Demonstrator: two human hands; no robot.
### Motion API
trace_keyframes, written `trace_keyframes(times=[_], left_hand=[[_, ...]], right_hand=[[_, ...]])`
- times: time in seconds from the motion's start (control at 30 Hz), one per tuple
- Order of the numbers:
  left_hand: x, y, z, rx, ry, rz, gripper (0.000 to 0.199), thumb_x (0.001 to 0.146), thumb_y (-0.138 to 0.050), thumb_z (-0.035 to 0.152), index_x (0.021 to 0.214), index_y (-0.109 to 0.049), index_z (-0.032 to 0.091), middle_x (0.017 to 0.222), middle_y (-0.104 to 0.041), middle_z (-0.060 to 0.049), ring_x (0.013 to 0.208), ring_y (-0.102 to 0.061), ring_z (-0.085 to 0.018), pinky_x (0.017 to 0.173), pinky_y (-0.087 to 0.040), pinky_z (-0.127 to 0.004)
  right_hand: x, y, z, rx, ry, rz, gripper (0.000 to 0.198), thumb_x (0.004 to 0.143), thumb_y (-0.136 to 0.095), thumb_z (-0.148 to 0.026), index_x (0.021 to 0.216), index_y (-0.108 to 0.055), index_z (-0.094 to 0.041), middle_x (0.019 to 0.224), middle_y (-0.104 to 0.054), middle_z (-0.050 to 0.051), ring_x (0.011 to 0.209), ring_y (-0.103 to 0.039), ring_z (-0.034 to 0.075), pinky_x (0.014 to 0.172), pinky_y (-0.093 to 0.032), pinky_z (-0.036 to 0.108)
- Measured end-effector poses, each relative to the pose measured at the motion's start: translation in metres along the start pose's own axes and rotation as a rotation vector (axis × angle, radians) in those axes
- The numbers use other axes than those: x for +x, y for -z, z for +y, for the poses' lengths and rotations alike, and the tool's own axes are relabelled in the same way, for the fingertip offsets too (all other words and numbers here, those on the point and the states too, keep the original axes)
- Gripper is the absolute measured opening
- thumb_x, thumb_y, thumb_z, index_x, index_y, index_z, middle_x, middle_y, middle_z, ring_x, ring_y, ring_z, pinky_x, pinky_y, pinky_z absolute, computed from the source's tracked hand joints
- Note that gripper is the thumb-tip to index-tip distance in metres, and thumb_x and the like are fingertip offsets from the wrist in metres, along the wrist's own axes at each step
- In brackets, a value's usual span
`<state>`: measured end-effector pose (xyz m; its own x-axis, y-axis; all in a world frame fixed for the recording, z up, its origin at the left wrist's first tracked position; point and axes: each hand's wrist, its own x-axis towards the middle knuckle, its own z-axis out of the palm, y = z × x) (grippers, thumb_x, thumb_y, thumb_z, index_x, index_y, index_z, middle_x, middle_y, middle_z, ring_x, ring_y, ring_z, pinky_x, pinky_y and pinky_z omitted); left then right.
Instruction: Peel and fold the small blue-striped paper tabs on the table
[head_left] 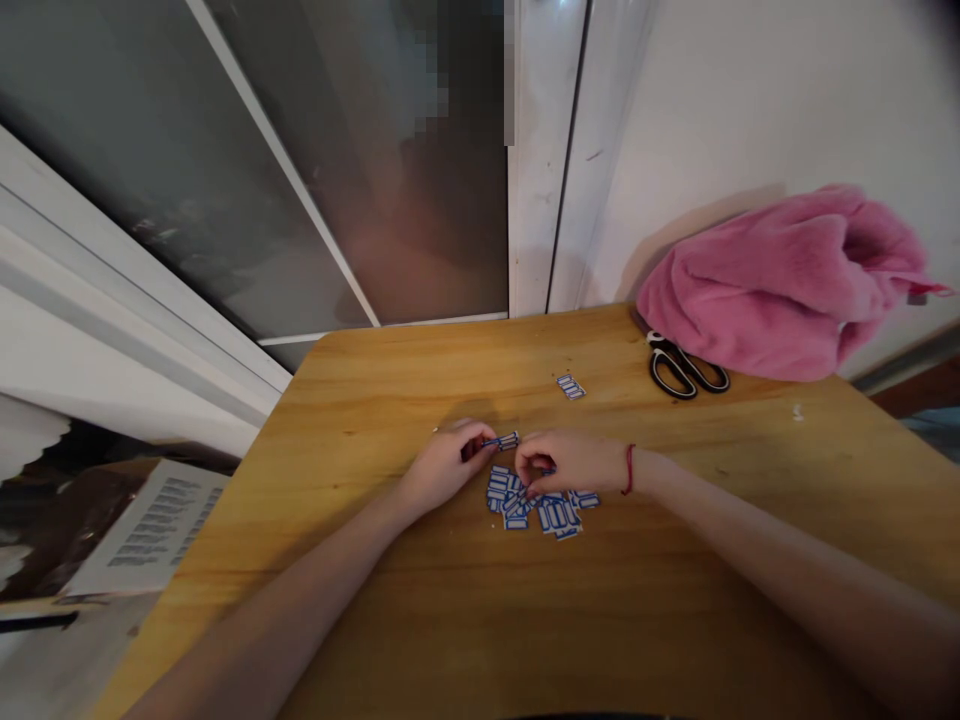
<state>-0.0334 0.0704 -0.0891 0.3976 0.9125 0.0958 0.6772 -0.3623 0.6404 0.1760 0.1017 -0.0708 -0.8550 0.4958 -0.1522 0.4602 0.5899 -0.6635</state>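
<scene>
On the wooden table lies a loose pile of small white labels with blue borders (pixel 557 515), several of them overlapping. My left hand (pixel 450 458) is at the pile's upper left, thumb and forefinger pinched on a blue-and-white label (pixel 508 440). Over the top of the pile, my right hand (pixel 568 462) is bent down with its fingers curled and the tips at the labels. Whether a label is between those fingertips is hidden. A red cord circles my right wrist. Farther back, a separate piece of labels (pixel 571 387) lies flat.
Black-and-white-handled scissors (pixel 686 370) lie at the back right, partly beneath a pink plush cloth (pixel 780 285) against the wall. Behind the wooden table (pixel 360 620) stands a framed glass panel (pixel 300 200). A printed cardboard box (pixel 154 525) is below at left.
</scene>
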Motion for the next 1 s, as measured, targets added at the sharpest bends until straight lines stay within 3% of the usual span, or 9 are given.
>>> trace_keyframes(times=[0.2, 0.33, 0.4, 0.5, 0.73, 0.93, 1.0], left_hand=[[0.0, -0.001, -0.001, -0.016, -0.001, -0.001, 0.01, 0.085, -0.048, 0.027, 0.086, -0.056, 0.021, 0.073, -0.051, 0.003, 0.063, -0.047, -0.01, 0.059, -0.037, -0.02], [0.0, 0.0, -0.002, 0.0, 0.01, -0.011, 0.011, 0.085, -0.048, 0.027, 0.087, -0.056, 0.021, 0.074, -0.051, 0.002, 0.063, -0.047, -0.01, 0.058, -0.037, -0.021], [0.0, 0.001, -0.001, 0.024, 0.001, -0.024, 0.011, 0.084, -0.048, 0.026, 0.088, -0.057, 0.021, 0.075, -0.052, 0.002, 0.064, -0.048, -0.011, 0.059, -0.038, -0.021], [-0.001, 0.002, 0.002, 0.046, -0.041, -0.037, 0.012, 0.082, -0.049, 0.021, 0.089, -0.058, 0.021, 0.076, -0.052, 0.001, 0.067, -0.049, -0.011, 0.061, -0.038, -0.022], [-0.004, -0.001, 0.002, 0.02, -0.111, -0.043, 0.021, 0.074, -0.051, 0.011, 0.091, -0.056, 0.021, 0.075, -0.052, 0.002, 0.066, -0.048, -0.011, 0.061, -0.039, -0.021], [-0.001, -0.001, 0.001, 0.029, -0.088, -0.027, 0.017, 0.076, -0.051, 0.013, 0.09, -0.056, 0.02, 0.075, -0.05, 0.001, 0.065, -0.048, -0.011, 0.06, -0.039, -0.021], [-0.002, 0.0, 0.002, 0.024, -0.089, -0.028, 0.017, 0.076, -0.051, 0.013, 0.09, -0.056, 0.02, 0.076, -0.051, 0.001, 0.065, -0.048, -0.011, 0.06, -0.039, -0.021]], right_hand=[[-0.002, 0.011, 0.005, 0.178, 0.112, -0.002, 0.016, 0.072, -0.065, -0.031, 0.074, -0.062, -0.015, 0.071, -0.049, -0.002, 0.063, -0.042, 0.008, 0.057, -0.034, 0.02], [0.0, 0.012, 0.014, 0.42, -0.009, 0.081, 0.019, 0.075, -0.06, -0.034, 0.078, -0.056, -0.016, 0.066, -0.049, -0.003, 0.055, -0.041, 0.007, 0.05, -0.033, 0.02], [0.002, 0.009, 0.019, 0.472, -0.054, 0.199, 0.017, 0.076, -0.059, -0.032, 0.078, -0.054, -0.016, 0.065, -0.05, -0.004, 0.056, -0.043, 0.008, 0.052, -0.034, 0.02], [0.004, 0.004, 0.023, 0.365, -0.061, 0.293, 0.013, 0.074, -0.06, -0.028, 0.075, -0.055, -0.016, 0.064, -0.052, -0.003, 0.058, -0.044, 0.008, 0.054, -0.035, 0.021], [0.004, -0.003, 0.022, 0.159, -0.064, 0.37, 0.008, 0.074, -0.059, -0.024, 0.075, -0.058, -0.016, 0.063, -0.053, -0.003, 0.055, -0.043, 0.008, 0.053, -0.034, 0.02], [0.006, -0.007, 0.024, 0.175, -0.081, 0.422, 0.04, 0.073, -0.064, -0.029, 0.109, -0.052, -0.017, 0.072, -0.059, -0.002, 0.055, -0.045, 0.008, 0.052, -0.035, 0.02], [0.006, -0.007, 0.024, 0.137, -0.083, 0.412, 0.032, 0.074, -0.062, -0.029, 0.104, -0.057, -0.018, 0.072, -0.059, -0.001, 0.056, -0.046, 0.008, 0.053, -0.035, 0.02]])
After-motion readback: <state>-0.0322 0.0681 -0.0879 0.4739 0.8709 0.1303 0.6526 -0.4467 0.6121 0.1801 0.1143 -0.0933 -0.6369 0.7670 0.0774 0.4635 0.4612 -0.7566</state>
